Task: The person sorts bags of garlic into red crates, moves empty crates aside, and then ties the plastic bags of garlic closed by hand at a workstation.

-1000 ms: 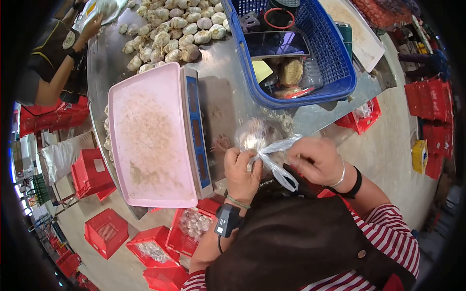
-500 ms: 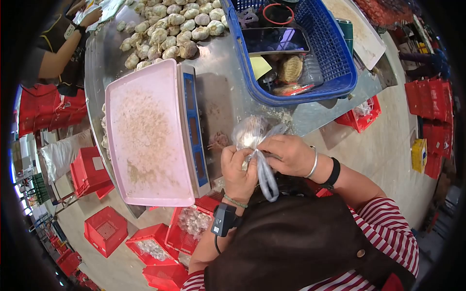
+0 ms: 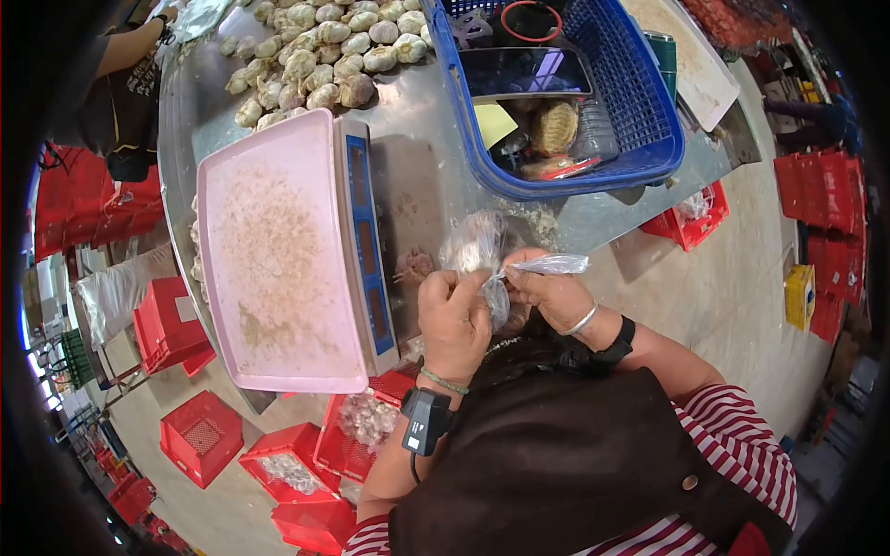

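A clear plastic bag (image 3: 475, 243) with pale contents, probably garlic, rests at the edge of the metal table. My left hand (image 3: 454, 320) is closed on the bag's neck, fingers bent. From the right, my right hand (image 3: 553, 295) pinches the twisted end of the same bag, which sticks out to the right past the fingers. Left of my hands stands a scale (image 3: 369, 241) with a pink tray (image 3: 278, 250) dusted with crumbs and skins. Some reddish scraps (image 3: 414, 266) lie between the scale and the bag.
Garlic bulbs (image 3: 324, 56) are heaped at the back of the metal table (image 3: 417, 176). A blue basket (image 3: 556, 190) holds a phone and small items. Red crates (image 3: 202, 440) stand on the floor. A co-worker's arm (image 3: 130, 51) shows at the upper left.
The bag's loose end, which hung down between my hands, now points right in my right hand. My left hand has shifted slightly. The co-worker's arm has moved up.
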The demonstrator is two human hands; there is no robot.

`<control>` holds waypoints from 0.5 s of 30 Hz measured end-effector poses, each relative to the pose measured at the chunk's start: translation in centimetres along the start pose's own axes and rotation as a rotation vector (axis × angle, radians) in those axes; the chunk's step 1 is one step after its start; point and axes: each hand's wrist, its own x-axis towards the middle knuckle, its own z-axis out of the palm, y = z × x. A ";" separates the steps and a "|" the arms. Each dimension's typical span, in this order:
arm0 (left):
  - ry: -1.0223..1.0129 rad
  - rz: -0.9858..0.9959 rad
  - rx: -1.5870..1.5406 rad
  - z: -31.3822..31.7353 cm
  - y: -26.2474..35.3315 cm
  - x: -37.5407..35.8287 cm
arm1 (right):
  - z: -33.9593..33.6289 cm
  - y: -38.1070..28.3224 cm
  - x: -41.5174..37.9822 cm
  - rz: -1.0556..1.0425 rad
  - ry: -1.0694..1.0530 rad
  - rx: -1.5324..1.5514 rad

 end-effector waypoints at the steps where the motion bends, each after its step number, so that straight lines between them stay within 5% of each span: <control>1: -0.001 0.000 0.001 -0.1 0.2 0.2 | 0.0 0.2 0.1 -0.006 0.011 0.015; 9: 0.029 -0.017 -0.018 0.3 0.0 0.2 | 1.7 -3.1 -1.6 -0.017 0.112 -0.199; 11: 0.042 0.001 -0.008 0.3 0.0 0.3 | 4.5 -5.9 -4.0 -0.829 0.312 -1.079; 12: 0.051 0.022 0.001 0.3 0.1 0.3 | 4.8 -6.7 -4.5 -0.825 0.315 -1.083; 14: 0.045 0.042 -0.008 0.3 0.1 0.3 | 5.0 -8.0 -5.2 -1.153 -0.272 -1.236; 15: 0.043 0.063 -0.010 0.3 0.1 0.3 | 6.6 -7.4 -4.9 -1.131 -0.246 -1.242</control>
